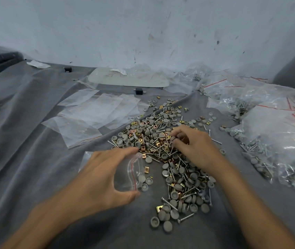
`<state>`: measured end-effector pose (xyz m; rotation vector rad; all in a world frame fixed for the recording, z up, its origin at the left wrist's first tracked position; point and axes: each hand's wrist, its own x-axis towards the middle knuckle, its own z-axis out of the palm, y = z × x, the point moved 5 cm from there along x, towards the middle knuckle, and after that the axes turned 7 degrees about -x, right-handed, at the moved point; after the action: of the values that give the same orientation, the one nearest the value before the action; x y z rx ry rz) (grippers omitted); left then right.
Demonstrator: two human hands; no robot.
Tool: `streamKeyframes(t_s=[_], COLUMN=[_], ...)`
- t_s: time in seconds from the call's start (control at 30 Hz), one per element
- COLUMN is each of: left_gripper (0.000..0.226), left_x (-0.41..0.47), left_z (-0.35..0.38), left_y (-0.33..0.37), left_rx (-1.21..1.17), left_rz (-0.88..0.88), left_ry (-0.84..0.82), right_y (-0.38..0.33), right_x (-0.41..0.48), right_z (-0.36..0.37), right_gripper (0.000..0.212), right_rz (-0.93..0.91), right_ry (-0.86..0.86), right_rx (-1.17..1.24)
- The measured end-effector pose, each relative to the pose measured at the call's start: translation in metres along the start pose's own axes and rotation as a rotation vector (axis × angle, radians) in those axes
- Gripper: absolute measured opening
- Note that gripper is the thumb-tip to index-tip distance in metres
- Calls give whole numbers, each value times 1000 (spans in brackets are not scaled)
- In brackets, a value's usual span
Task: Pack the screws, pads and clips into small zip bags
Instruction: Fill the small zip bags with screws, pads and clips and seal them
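Zip bag (126, 177) placement is the whole story in the head view, which is the only angle going. The left hand (100, 178) has it clamped between a curled forefinger on the far side and the thumb on the near side, so the bag sits in that C-shaped gap, low on the grey cloth surface (35, 141). Its red zip line runs roughly away-and-back from the person. The open end looks to face right, toward the pile (161, 141) of grey pads (167, 226), screws (185, 218) and brass-coloured clips (146, 169), though the plastic is too blurry for me to say how wide the mouth gapes. A few pads sit right at the bag's right edge; inside or just beside, can't tell. The right hand (197, 148) is further out and off to the right, dug into the middle of the pile, fingertips bunched together on what look like a couple of pads. So from that hand the bag lies left and back toward the body, and I'd guess the next bit is a short diagonal carry to the bag's mouth, dropping in along the zip line's open side. Spare empty zip bags (92, 112) lie flat beyond the left hand, well apart from it, and filled bags (278, 141) are heaped on the right.
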<state>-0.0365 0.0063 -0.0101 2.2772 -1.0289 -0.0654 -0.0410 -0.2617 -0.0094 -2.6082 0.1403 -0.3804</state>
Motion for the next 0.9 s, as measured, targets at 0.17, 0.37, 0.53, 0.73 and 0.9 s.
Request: streamKeyframes(t_s=[0.17,0.37,0.53,0.73,0.9], left_gripper=[97,90,90,90,92], left_x=[-1,3,7,6,9], left_z=[5,4,2,-1,-4], left_y=[-5,-2,1,1,0], left_rx=[30,-9,-61,-106,-120], left_rz=[22,48,43,3,-19], left_ry=[9,90,113,132,134], right_y=[-1,-38,-76,-89,-92], right_x=[-8,-18,-33,-41,-42], right_z=[-11,-2,13,18,17], right_gripper=[13,17,19,27,32], right_rz=[82,-2,-172,-254,-189], right_ry=[66,-34,-126,-88,-144], right_rx=[425,636,571,365,573])
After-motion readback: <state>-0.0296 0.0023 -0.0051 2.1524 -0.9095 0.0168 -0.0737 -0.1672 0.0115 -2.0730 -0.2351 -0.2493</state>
